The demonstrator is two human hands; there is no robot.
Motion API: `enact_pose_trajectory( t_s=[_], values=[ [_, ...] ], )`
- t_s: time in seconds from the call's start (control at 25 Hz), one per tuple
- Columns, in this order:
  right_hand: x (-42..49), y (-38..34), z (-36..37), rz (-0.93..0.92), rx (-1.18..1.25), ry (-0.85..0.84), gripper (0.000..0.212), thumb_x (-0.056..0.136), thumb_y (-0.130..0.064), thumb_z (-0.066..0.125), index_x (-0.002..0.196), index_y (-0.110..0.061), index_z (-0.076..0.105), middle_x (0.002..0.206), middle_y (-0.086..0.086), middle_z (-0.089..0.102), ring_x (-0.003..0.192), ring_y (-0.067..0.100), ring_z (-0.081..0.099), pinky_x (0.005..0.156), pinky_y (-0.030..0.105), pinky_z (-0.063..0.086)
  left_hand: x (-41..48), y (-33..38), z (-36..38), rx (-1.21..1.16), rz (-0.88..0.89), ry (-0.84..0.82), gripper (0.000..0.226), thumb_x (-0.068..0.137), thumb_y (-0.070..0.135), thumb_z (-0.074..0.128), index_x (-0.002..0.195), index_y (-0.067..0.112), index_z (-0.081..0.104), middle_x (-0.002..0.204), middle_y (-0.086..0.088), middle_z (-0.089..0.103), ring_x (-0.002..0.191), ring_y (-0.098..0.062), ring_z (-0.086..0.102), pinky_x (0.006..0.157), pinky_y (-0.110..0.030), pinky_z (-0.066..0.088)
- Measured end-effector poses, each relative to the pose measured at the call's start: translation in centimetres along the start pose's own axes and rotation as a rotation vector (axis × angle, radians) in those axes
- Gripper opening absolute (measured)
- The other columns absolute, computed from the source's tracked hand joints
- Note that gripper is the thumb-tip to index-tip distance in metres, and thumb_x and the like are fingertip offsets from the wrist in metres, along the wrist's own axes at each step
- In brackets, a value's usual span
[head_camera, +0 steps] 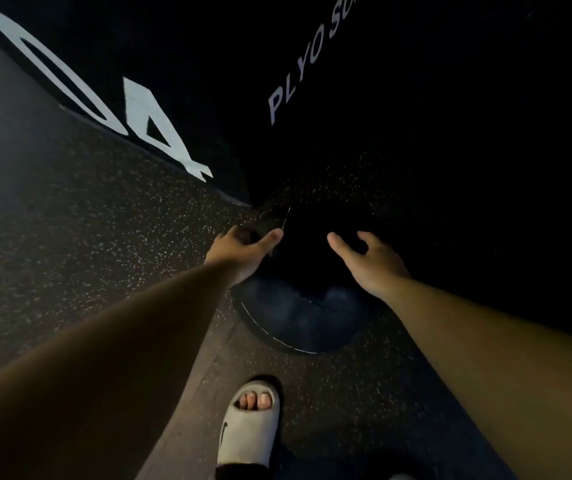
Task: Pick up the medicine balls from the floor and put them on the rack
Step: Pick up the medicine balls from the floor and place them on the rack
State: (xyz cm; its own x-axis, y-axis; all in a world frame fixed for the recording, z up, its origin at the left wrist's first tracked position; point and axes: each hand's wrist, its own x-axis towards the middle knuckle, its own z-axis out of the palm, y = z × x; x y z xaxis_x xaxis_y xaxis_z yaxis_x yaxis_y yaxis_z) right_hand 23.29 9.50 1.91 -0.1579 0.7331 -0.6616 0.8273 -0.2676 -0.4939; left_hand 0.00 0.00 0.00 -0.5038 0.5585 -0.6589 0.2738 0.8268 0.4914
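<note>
A dark medicine ball (pixel 303 317) with thin white seam lines lies on the speckled rubber floor in the centre of the view, in deep shadow. My left hand (pixel 243 252) lies against its upper left side, fingers curled round the curve and thumb stretched along the top. My right hand (pixel 371 261) is spread over its upper right side, fingers apart; contact with the ball cannot be told in the dark. The ball rests on the floor. No rack is in view.
Two large black plyo boxes stand close behind the ball: one at the left with big white numerals (pixel 97 95), one at the right with white "PLYO" lettering (pixel 298 71). My foot in a pale slide sandal (pixel 248 424) is just in front. Speckled floor (pixel 80 237) extends to the left.
</note>
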Motion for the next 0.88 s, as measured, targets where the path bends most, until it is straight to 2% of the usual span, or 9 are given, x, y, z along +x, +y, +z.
enact_pose_trajectory(
  t_s=[0.2,0.32,0.4,0.48,0.56,0.64,0.72,0.8,0.88],
  values=[
    [4.2,0.8,0.9,0.129,0.156,-0.044,0.119,0.066,-0.103,0.043,0.160,-0.031,0.035,0.163,0.009,0.040,0.143,0.039,0.043,0.111,0.053,0.039,3.2,-1.5,1.3,-0.295,-0.173,-0.144,0.127,0.046,0.108,0.055,0.144,0.029,0.064,0.139,-0.007,0.066,0.106,-0.028,0.063,0.083,-0.042,0.046],
    [5.2,1.7,1.3,0.221,0.277,-0.084,0.132,0.057,-0.104,0.051,0.163,-0.028,0.029,0.169,0.008,0.030,0.150,0.039,0.034,0.116,0.060,0.030,4.0,-2.7,1.6,-0.419,-0.314,-0.242,0.113,0.031,0.111,0.059,0.108,0.029,0.072,0.102,-0.005,0.076,0.087,-0.029,0.066,0.073,-0.044,0.049],
    [5.3,2.2,1.9,0.257,0.370,-0.070,0.138,0.051,-0.103,0.057,0.163,-0.029,0.029,0.169,0.007,0.031,0.150,0.039,0.034,0.116,0.062,0.028,4.0,-3.3,1.9,-0.478,-0.361,-0.291,0.108,0.026,0.108,0.063,0.097,0.028,0.073,0.070,-0.004,0.082,0.067,-0.031,0.076,0.063,-0.040,0.052],
    [5.2,2.6,2.5,0.252,0.432,-0.018,0.136,0.048,-0.102,0.062,0.160,-0.029,0.036,0.165,0.006,0.038,0.147,0.038,0.038,0.116,0.059,0.031,3.8,-3.3,2.3,-0.549,-0.375,-0.275,0.102,0.026,0.100,0.069,0.095,0.025,0.073,0.058,-0.001,0.078,0.047,-0.023,0.077,0.054,-0.032,0.054],
    [5.0,3.1,2.6,0.226,0.481,0.014,0.130,0.049,-0.099,0.065,0.157,-0.031,0.042,0.162,0.004,0.043,0.145,0.035,0.042,0.116,0.054,0.032,3.7,-3.2,2.8,-0.570,-0.368,-0.235,0.099,0.034,0.099,0.072,0.100,0.026,0.074,0.065,-0.002,0.082,0.057,-0.024,0.080,0.059,-0.030,0.051],
    [4.4,3.7,2.3,0.177,0.542,0.035,0.122,0.050,-0.098,0.066,0.153,-0.034,0.048,0.156,0.000,0.050,0.139,0.031,0.048,0.114,0.048,0.036,3.3,-2.6,3.1,-0.597,-0.297,-0.181,0.104,0.041,0.096,0.074,0.118,0.026,0.076,0.096,-0.004,0.086,0.090,-0.027,0.081,0.071,-0.034,0.053],
    [3.3,4.2,1.0,0.126,0.588,0.076,0.121,0.045,-0.103,0.063,0.147,-0.040,0.053,0.143,-0.007,0.056,0.125,0.024,0.053,0.103,0.043,0.042,2.6,-1.0,3.0,-0.631,-0.186,-0.142,0.105,0.046,0.091,0.076,0.130,0.028,0.075,0.119,-0.004,0.084,0.109,-0.026,0.079,0.087,-0.037,0.058],
    [1.8,3.9,-1.4,0.083,0.627,0.123,0.121,0.039,-0.106,0.060,0.144,-0.046,0.054,0.137,-0.010,0.054,0.119,0.019,0.051,0.096,0.040,0.039,1.2,2.0,2.0,-0.621,-0.072,-0.113,0.105,0.050,0.089,0.078,0.137,0.030,0.072,0.124,0.000,0.082,0.108,-0.020,0.081,0.096,-0.035,0.061],
    [0.3,2.9,-4.6,0.031,0.663,0.173,0.121,0.043,-0.106,0.058,0.147,-0.046,0.051,0.147,-0.007,0.053,0.130,0.025,0.051,0.100,0.043,0.039,-0.4,5.8,0.4,-0.623,0.019,-0.094,0.103,0.051,0.086,0.080,0.136,0.029,0.073,0.124,0.001,0.082,0.105,-0.016,0.081,0.091,-0.030,0.061]
  ],
)
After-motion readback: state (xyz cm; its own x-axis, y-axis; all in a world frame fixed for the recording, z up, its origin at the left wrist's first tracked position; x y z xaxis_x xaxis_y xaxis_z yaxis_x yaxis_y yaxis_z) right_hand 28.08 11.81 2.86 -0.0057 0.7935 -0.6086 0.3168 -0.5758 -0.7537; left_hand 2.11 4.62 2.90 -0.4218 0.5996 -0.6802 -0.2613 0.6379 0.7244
